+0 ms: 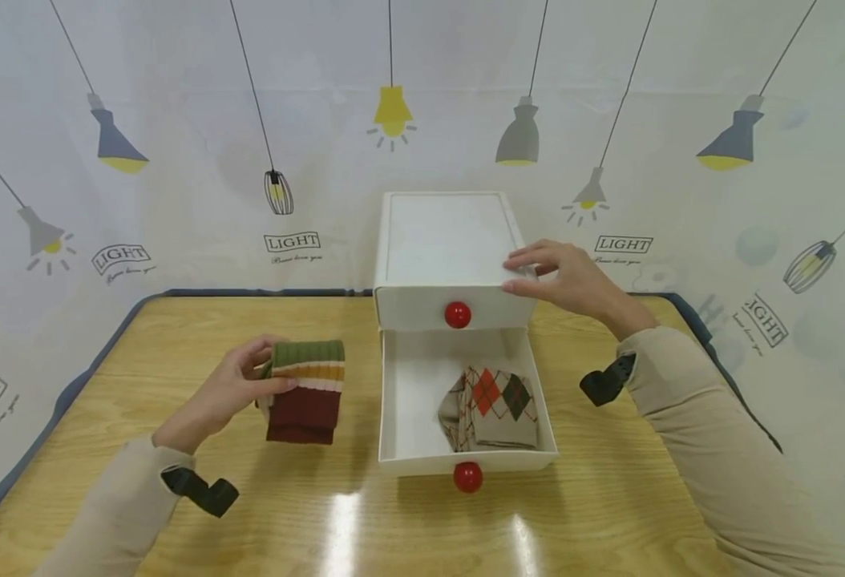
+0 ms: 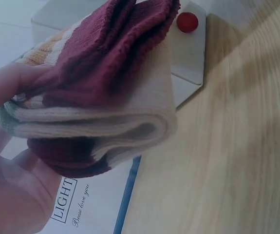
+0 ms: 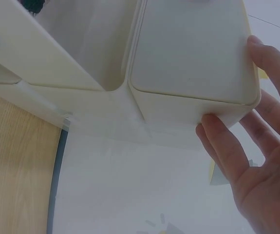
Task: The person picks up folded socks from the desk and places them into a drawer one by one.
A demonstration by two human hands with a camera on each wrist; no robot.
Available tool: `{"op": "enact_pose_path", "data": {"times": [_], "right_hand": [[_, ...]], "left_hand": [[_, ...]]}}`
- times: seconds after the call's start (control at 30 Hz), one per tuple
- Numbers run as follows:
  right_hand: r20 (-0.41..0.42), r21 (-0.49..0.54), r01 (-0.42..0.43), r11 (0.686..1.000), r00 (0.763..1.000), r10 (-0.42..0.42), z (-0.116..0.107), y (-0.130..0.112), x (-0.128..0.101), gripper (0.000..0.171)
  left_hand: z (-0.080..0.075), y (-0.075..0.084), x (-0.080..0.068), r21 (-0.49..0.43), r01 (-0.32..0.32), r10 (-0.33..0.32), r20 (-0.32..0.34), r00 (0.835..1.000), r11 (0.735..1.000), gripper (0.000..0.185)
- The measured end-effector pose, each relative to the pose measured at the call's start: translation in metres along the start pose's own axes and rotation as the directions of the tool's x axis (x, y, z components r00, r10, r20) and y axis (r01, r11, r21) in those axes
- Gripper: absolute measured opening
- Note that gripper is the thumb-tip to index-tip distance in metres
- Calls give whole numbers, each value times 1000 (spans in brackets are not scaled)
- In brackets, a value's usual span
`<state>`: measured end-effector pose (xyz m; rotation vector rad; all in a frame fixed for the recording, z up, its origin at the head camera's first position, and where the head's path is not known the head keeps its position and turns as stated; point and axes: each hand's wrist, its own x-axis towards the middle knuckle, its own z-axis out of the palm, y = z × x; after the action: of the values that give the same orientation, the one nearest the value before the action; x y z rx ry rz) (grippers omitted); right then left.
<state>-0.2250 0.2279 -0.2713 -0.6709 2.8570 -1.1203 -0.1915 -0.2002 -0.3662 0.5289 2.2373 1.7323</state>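
My left hand (image 1: 238, 383) holds a folded striped sock bundle (image 1: 308, 389) in green, yellow, cream and maroon just above the wooden table (image 1: 177, 336), left of the drawer unit. In the left wrist view the thumb and fingers pinch the sock bundle (image 2: 101, 97) at its folded end. My right hand (image 1: 563, 276) rests with straight fingers on the top right corner of the white drawer unit (image 1: 447, 240); the right wrist view shows the fingers (image 3: 227, 151) against its side. The lower drawer (image 1: 408, 385) is pulled out and holds folded argyle socks (image 1: 493, 409).
Red round knobs mark the upper drawer (image 1: 457, 314) and the lower drawer (image 1: 468, 477). A lamp-patterned backdrop (image 1: 177, 160) surrounds the table on three sides. Bare tabletop lies in front of the drawer and to the far left.
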Motion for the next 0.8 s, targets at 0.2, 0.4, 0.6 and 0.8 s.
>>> {"op": "enact_pose_path", "data": {"times": [0.2, 0.4, 0.6, 0.8], "right_hand": [[10, 3, -9, 1000, 1000, 9, 0, -1, 0, 41], [11, 8, -11, 1000, 1000, 10, -1, -2, 0, 41], [13, 9, -11, 1000, 1000, 11, -1, -1, 0, 41], [9, 1, -14, 1000, 1000, 14, -1, 0, 0, 41]], "left_hand": [[-4, -5, -5, -3, -13, 13, -9, 1000, 1000, 36], [-6, -3, -6, -11, -27, 27, -19, 999, 1000, 35], [-5, 1, -7, -27, -26, 25, -27, 999, 999, 34], [-4, 8, -7, -48, -61, 60, -20, 998, 997, 36]]}}
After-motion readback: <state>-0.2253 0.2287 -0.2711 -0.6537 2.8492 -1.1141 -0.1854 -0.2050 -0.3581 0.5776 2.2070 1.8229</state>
